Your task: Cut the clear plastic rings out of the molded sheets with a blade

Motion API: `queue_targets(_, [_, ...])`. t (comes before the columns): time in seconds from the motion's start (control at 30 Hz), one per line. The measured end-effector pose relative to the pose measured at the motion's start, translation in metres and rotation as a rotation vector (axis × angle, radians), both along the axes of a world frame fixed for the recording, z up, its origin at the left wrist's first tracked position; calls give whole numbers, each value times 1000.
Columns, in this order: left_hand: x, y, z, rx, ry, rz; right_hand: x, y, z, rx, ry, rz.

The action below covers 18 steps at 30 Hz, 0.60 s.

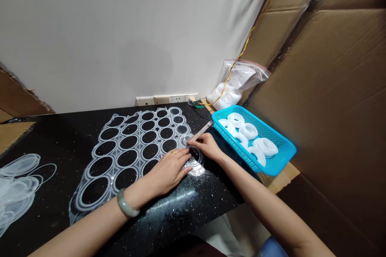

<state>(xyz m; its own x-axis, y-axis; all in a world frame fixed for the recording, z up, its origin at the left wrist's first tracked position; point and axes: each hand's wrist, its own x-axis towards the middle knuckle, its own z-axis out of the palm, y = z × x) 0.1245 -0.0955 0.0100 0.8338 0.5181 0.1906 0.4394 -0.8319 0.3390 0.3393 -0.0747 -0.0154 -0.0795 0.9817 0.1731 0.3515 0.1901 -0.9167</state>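
Observation:
A translucent sheet of joined rings [139, 140] is spread over the black speckled tabletop. My left hand [167, 170] lies flat on its right part, fingers stretched out, with nothing gripped. Close by, my right hand [208, 146] pinches a flat, pale strip-shaped tool [202, 131], whose far end slants up and to the right. The tool's lower tip meets the sheet near a small ring at the right edge, partly hidden by my fingers. A clear round piece [197, 168] lies beneath and beside my left thumb.
Right of my hands stands a blue plastic basket [285, 160] holding several white rings [273, 148]. Loose translucent discs [18, 196] are piled at the far left. A plastic bag [226, 96], wall sockets [163, 99] and a yellow-red cable [247, 40] are at the back; cardboard [331, 108] walls the right side.

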Motion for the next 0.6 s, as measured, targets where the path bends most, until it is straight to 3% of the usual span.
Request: queue_targets(0.6, [-3, -2, -10, -5, -40, 0, -3, -3, 0, 91, -32, -11])
